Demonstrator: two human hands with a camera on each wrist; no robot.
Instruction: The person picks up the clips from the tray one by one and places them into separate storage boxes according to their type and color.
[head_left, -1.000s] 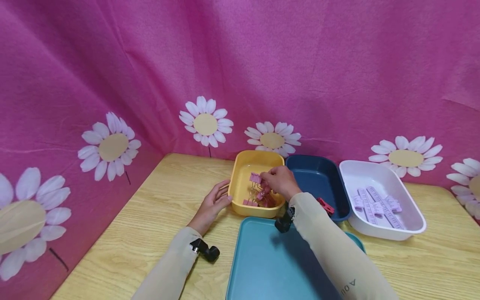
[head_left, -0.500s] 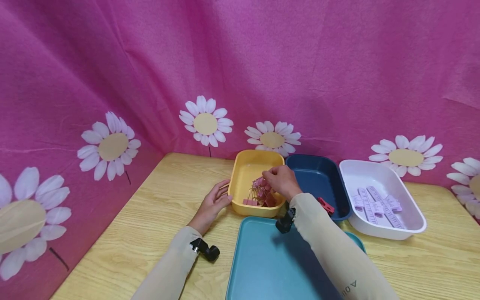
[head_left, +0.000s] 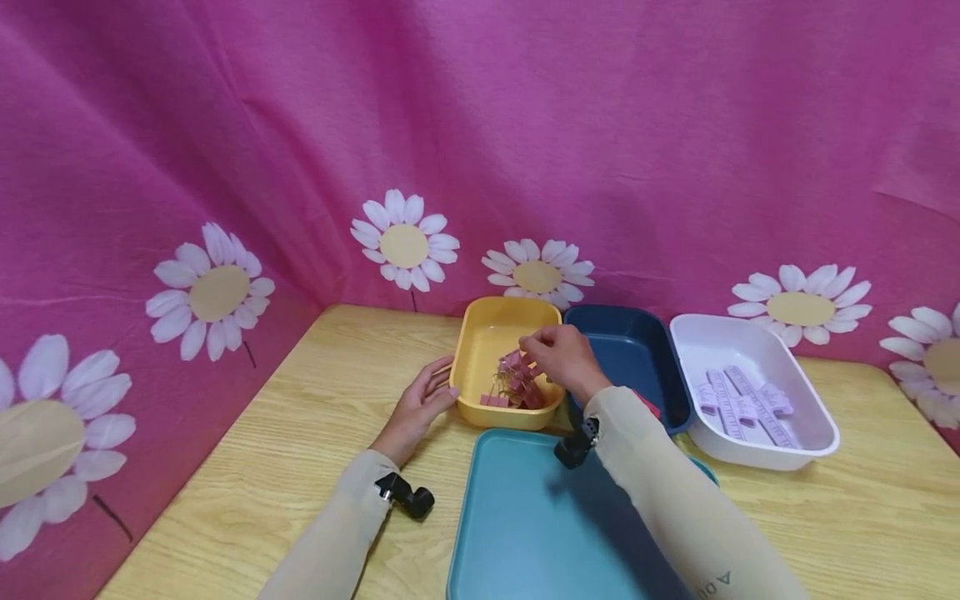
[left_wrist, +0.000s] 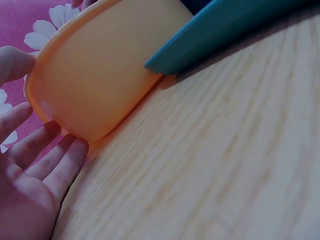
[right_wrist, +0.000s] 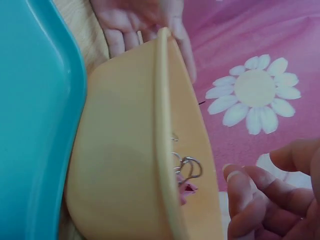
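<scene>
Pink binder clips (head_left: pixel 517 379) lie heaped in the near part of the yellow bin (head_left: pixel 480 342). My right hand (head_left: pixel 566 358) hovers above the bin's right side. In the right wrist view its thumb and fingers are loosely bent, with a gap between them and nothing held. Wire handles of the binder clips (right_wrist: pixel 190 170) show past the rim there. At the bin's left side is my left hand (head_left: pixel 416 408). The left wrist view shows its relaxed fingers (left_wrist: pixel 65 160) touching the outer wall, with the thumb by the rim.
A dark blue bin (head_left: pixel 630 333) stands right of the yellow one; a red object (head_left: pixel 648 403) in it is mostly hidden by my sleeve. Farther right, a white bin (head_left: pixel 806 400) holds lilac ruler-like strips (head_left: pixel 738 404) and small lilac pieces. A teal tray (head_left: pixel 525 517) lies in front.
A pink binder clip pinched by my right hand was lowered onto the heap and let go. The right hand has drawn slightly away from the clips. My left hand stays at the bin.
</scene>
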